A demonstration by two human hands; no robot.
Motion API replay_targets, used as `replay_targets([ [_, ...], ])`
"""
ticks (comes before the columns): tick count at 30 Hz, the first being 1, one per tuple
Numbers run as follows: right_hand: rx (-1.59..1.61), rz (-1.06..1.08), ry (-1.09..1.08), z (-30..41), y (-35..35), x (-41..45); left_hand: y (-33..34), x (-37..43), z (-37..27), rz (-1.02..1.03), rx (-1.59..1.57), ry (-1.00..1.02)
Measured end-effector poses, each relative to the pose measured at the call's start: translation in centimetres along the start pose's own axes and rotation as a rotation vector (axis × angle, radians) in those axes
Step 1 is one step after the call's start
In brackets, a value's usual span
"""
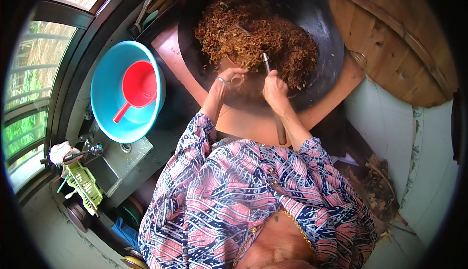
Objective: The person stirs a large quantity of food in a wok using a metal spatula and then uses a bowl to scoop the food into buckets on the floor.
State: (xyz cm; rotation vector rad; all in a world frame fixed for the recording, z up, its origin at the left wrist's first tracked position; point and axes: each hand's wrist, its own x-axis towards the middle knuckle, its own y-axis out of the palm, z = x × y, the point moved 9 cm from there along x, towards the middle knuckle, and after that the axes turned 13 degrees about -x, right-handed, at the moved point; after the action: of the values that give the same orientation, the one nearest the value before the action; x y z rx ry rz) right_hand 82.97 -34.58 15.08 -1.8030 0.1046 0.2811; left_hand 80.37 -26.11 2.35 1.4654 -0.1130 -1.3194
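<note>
A large dark wok [331, 71] holds a heap of brown shredded food [252, 38] flecked with green. My right hand [276, 89] is wrapped around the long handle [281, 132] of a cooking utensil, probably a wok spatula. Its metal shaft [266, 58] runs into the food, which hides the working end. Over the wok's near side, my left hand [232, 77] grips a second utensil by its handle, whose round end [237, 80] faces me. That utensil's head is mostly hidden by the food and cannot be identified. Thin steam blurs the near rim.
An orange-brown stove top [241, 122] surrounds the wok. At left, a blue basin [98, 93] with a red dipper [137, 86] overlaps the metal sink [113, 163] near a faucet [95, 149]. A wooden lid [387, 46] stands at right, above firewood [380, 185].
</note>
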Motion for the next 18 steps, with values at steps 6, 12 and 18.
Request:
replay_targets([
  [6,-0.002,0.056,0.062,1.9,0.1,-1.8,0.1,0.9,-0.7,0.178,0.003,0.051],
  [12,0.343,-0.038,0.102,-1.2,-2.2,-1.1,1.9,-0.3,-0.7,0.058,0.067,0.063],
  [18,0.066,-0.025,0.063,2.1,0.1,-3.1,0.2,0.2,-0.3,-0.196,0.054,-0.030],
])
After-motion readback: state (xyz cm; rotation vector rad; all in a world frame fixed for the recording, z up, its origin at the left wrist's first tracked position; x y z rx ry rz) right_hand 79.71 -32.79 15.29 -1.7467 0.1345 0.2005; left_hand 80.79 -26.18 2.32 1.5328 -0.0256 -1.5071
